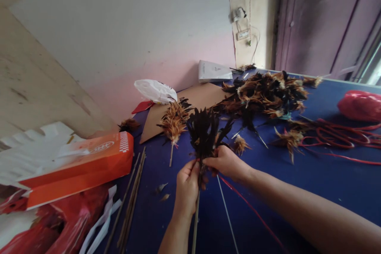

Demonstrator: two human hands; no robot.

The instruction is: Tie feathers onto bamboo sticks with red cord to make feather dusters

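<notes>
Near the middle of the blue table, my left hand [188, 182] is closed around a thin stick [196, 218] just under a bunch of black feathers [203, 131]. My right hand [224, 162] pinches the base of the same bunch from the right side. The feathers point upward and away from me. A red string [253, 210] runs from near my right hand toward the front edge of the view, beside a thin pale strip [226, 210]. Behind the bunch lies a brown feather bundle on a short stick [173, 123].
A large feather pile [268, 91] covers the back right, with red string coils [342, 135] and a red roll [360, 105] beyond. Several sticks [132, 202] lie left, by an orange box [80, 166] and red plastic bags [71, 218]. Cardboard [202, 95] lies at the back.
</notes>
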